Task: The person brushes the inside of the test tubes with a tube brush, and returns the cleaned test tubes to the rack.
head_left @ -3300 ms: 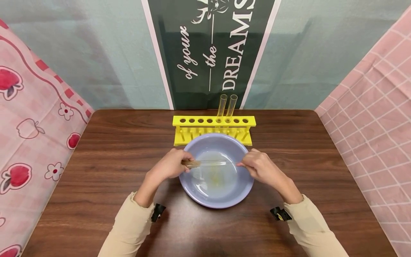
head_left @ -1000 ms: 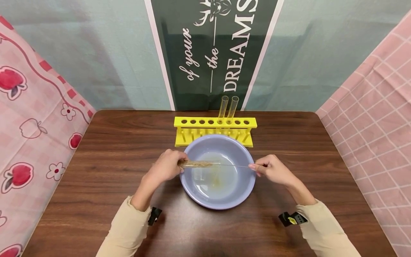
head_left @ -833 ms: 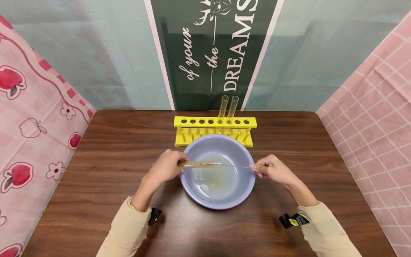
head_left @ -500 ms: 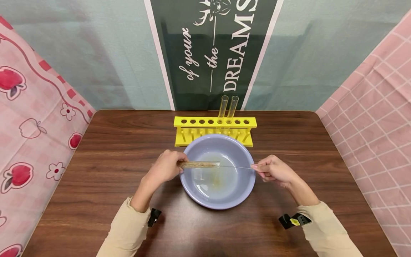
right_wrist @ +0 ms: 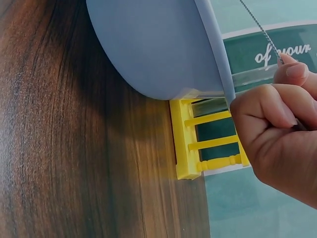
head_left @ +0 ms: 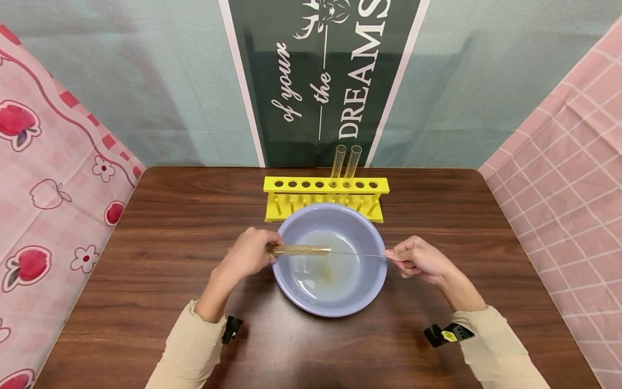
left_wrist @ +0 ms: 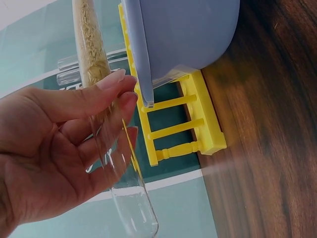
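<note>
Over the basin my left hand (head_left: 250,253) grips a clear glass test tube (left_wrist: 131,210), which lies roughly level with its mouth toward the right. Thumb and fingertips close round its middle in the left wrist view, and the rounded end sticks out past the fingers. Inside the tube sit the tan bristles of a test tube brush (left_wrist: 91,47), reaching to about the mouth. To the right, my right hand (head_left: 420,259) pinches the brush's thin twisted-wire handle (right_wrist: 260,24) beside the basin's right rim. The lavender basin (head_left: 363,229) below holds shallow, faintly yellowish water (head_left: 323,273).
Behind the basin stands a yellow test tube rack (head_left: 291,189), holding two clear upright test tubes (head_left: 338,165). The brown wood-grain table (head_left: 194,205) is bordered by a patterned cloth (head_left: 68,178) on the left, a pink checked cloth (head_left: 559,162) on the right and a banner behind.
My right hand has moved right, drawing the brush so its bristles shift from the tube's closed end toward the mouth. My left hand has shifted slightly left with the tube.
</note>
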Demonstrator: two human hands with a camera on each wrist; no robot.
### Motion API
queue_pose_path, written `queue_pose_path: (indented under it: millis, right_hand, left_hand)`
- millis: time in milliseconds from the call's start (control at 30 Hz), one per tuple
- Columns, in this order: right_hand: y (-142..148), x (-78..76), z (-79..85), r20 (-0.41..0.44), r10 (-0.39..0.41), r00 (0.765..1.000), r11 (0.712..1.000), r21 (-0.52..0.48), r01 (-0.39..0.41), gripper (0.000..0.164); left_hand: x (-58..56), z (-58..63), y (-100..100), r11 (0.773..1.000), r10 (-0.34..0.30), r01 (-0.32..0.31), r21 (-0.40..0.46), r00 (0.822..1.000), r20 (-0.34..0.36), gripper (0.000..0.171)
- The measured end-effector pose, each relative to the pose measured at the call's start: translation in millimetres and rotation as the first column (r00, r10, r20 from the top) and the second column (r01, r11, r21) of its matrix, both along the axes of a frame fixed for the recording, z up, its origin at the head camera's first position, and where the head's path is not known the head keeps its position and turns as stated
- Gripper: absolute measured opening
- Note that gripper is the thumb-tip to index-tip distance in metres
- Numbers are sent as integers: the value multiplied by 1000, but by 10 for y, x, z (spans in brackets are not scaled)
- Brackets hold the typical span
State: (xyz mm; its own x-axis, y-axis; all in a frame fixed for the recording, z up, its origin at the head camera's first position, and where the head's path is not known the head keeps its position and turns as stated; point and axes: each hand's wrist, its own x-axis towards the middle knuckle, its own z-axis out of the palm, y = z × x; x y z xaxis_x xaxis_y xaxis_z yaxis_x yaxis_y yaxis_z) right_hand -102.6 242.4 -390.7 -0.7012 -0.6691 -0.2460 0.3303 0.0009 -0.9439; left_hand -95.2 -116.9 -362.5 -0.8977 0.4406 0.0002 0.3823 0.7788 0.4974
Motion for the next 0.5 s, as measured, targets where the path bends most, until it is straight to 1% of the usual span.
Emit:
queue_pose_path:
  millis: [300, 500]
  right_hand:
    - [47, 8, -17, 7, 9, 1000, 1000, -15, -9, 35]
    - [68, 3, -18, 13, 37, 999, 998, -56, -37, 34]
  left_hand:
    - [9, 14, -23, 1000, 1, -1, 5, 1000, 10, 21]
    - [19, 21, -35, 1000, 6, -6, 15, 1000, 30, 22]
